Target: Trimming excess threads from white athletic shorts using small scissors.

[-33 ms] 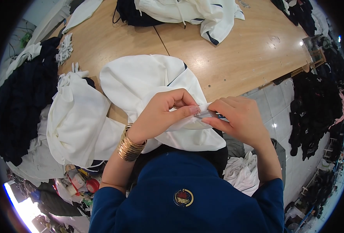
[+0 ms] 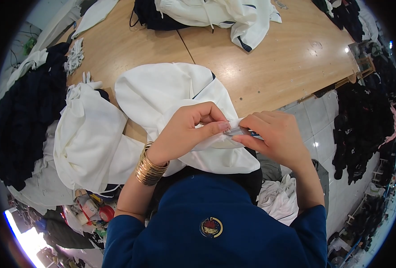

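Observation:
A white garment lies over my lap and spreads onto the table's near edge, with a thin dark stripe on its far part. My left hand, with a stack of gold bangles at the wrist, is closed and pinches a folded edge of the garment between thumb and finger. Close by on the right, my right hand is closed around a small blue-and-grey tool that looks like thread snips, at the same fold. Its fingers hide most of the tool.
Another white garment is bunched to the left, beside a dark pile of clothing. White and dark garments lie at the far side of the wooden table. Black clothes pile up on the right, beyond the tiled floor.

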The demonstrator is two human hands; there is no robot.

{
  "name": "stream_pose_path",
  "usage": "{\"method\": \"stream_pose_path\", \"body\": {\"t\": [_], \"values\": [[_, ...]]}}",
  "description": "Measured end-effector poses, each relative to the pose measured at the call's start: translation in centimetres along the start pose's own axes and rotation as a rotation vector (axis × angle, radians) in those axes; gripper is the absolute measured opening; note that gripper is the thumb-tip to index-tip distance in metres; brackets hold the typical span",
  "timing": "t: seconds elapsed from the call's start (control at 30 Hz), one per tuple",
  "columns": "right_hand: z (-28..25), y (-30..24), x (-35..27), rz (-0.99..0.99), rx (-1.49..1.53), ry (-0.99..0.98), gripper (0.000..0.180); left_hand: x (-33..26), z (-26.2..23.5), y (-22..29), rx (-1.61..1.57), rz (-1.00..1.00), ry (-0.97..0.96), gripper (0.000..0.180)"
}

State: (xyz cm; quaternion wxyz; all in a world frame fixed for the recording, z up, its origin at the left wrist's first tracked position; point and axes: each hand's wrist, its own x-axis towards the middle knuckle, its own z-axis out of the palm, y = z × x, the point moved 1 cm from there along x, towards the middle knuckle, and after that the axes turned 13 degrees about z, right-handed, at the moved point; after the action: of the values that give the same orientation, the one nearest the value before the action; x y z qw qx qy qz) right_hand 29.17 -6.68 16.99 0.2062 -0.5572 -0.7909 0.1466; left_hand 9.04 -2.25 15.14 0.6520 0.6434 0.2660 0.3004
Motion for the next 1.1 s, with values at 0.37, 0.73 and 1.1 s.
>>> {"method": "stream_pose_path", "body": {"t": [0.37,0.73,1.1], "values": [[-0.2,-0.2,0.1,0.051,0.047,-0.037,0.028,-0.6,-0.2,-0.8,-0.021,-0.032,0.076,0.01],[3.5,1.6,-1.1,0.437,0.512,-0.004,0.016,-0.7,-0.3,-2.1,0.362,0.43,0.376,0.007],[3.1,4.1,-0.7,0.631,0.744,0.038,0.012,0.2,3.7,-1.0,0.788,0.633,0.308,0.022]]}}
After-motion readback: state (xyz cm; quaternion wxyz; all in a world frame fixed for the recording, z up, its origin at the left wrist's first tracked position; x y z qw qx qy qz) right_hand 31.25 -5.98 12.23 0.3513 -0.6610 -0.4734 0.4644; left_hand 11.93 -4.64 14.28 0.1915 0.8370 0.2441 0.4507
